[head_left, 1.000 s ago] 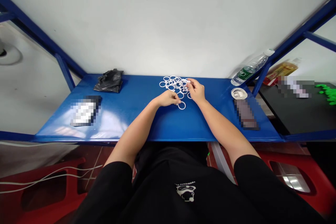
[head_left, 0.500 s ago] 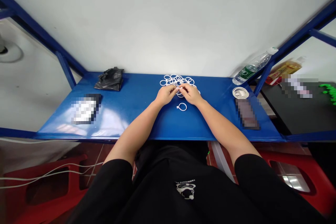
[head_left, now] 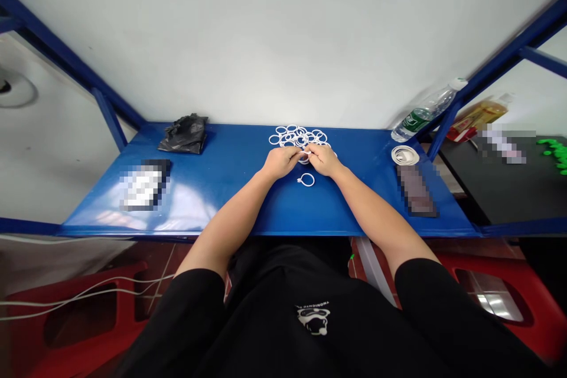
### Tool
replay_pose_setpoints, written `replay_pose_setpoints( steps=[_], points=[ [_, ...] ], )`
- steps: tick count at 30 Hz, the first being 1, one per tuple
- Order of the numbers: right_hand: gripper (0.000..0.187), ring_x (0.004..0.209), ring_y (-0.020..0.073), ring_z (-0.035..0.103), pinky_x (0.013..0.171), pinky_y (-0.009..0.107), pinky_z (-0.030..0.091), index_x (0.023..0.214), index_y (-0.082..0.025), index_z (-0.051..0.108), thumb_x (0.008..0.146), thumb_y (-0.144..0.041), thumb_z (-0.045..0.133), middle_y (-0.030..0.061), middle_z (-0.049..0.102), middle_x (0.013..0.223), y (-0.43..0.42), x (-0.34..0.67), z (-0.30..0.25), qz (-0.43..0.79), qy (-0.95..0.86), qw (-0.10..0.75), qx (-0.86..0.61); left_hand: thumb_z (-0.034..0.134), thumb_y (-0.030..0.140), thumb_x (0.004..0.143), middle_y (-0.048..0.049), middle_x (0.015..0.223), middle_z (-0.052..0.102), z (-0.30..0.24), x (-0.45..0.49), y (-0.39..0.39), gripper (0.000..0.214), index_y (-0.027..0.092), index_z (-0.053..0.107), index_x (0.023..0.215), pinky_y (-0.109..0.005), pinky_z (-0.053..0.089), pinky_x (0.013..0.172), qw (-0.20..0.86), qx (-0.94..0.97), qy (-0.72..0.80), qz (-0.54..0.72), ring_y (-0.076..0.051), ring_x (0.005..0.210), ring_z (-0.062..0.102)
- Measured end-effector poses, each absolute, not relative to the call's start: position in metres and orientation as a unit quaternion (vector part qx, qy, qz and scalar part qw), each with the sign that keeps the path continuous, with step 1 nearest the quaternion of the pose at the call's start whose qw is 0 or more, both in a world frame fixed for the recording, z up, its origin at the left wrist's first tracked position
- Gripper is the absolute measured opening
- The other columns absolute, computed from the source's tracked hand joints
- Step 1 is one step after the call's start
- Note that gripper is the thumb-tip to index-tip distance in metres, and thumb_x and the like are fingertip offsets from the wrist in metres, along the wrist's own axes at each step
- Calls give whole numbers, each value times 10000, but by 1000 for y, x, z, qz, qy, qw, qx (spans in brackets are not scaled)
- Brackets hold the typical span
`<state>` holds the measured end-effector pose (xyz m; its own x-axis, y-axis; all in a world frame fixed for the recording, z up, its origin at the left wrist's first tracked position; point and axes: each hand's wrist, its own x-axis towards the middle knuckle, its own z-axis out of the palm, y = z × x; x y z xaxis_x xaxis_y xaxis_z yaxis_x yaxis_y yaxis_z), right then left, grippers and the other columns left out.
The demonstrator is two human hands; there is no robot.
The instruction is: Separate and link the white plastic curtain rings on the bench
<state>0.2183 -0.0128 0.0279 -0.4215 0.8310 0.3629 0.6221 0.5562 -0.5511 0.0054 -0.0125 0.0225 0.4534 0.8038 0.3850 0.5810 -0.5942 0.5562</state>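
A heap of several white plastic rings (head_left: 296, 135) lies at the back middle of the blue table (head_left: 230, 201). My left hand (head_left: 282, 162) and my right hand (head_left: 325, 159) meet just in front of the heap, fingers pinched together on one white ring (head_left: 305, 156) held between them. A single white ring (head_left: 306, 179) lies flat on the table just below the hands, touched by neither.
A crumpled black bag (head_left: 185, 133) sits at the back left, a dark flat object (head_left: 144, 185) in front of it. At the right are a coiled white cable (head_left: 404, 155), another flat object (head_left: 414, 190) and a lying plastic bottle (head_left: 424, 111). Blue frame posts flank the table.
A second ago my left hand set one ring down and my right hand was in the heap. Both hands have since come together on another ring.
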Motion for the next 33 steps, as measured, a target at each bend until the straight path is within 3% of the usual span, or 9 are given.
replay_pose_setpoints(
  steps=[9, 15, 19, 24, 30, 33],
  points=[
    [277, 775, 223, 674, 782, 342, 530, 807, -221, 710, 834, -172, 439, 34, 744, 800, -7, 217, 22, 193, -810, 358, -422, 557, 448, 1053, -60, 875, 740, 23, 9, -15, 321, 225, 758, 940, -271, 386, 713, 168, 837, 415, 314, -182, 778, 631],
    [445, 1033, 270, 711, 972, 425, 541, 1244, -239, 742, 830, -201, 584, 67, 791, 1156, -8, 219, 21, 154, -806, 389, -418, 602, 436, 1015, -60, 822, 671, 32, 0, -12, 318, 201, 687, 820, -290, 405, 741, 155, 807, 428, 376, -181, 783, 588],
    [208, 1117, 315, 670, 1102, 525, 427, 994, -267, 813, 832, -240, 685, 61, 806, 1052, -3, 220, 22, 113, -860, 289, -406, 614, 414, 992, -49, 793, 640, 42, -6, -11, 306, 207, 633, 767, -301, 408, 754, 153, 789, 437, 403, -185, 789, 572],
    [160, 1131, 324, 635, 1163, 585, 319, 984, -271, 813, 898, -384, 739, 67, 798, 1084, 0, 220, 20, 82, -872, 249, -414, 653, 389, 939, -47, 729, 636, 43, -3, -16, 315, 205, 614, 687, -312, 389, 706, 173, 841, 391, 332, -179, 718, 561],
    [124, 1212, 319, 611, 1142, 553, 364, 976, -260, 816, 905, -332, 744, 76, 770, 1218, 4, 223, 14, 75, -843, 284, -451, 674, 388, 891, -56, 718, 678, 37, 9, -24, 316, 200, 615, 645, -318, 383, 653, 143, 905, 314, 249, -186, 690, 608],
    [141, 1213, 311, 608, 1132, 536, 387, 1006, -254, 815, 929, -299, 705, 74, 769, 1213, 6, 226, 12, 70, -826, 287, -480, 679, 472, 914, -52, 771, 720, 35, 11, -25, 312, 200, 688, 762, -312, 412, 660, 111, 912, 301, 256, -193, 723, 651]
  ],
)
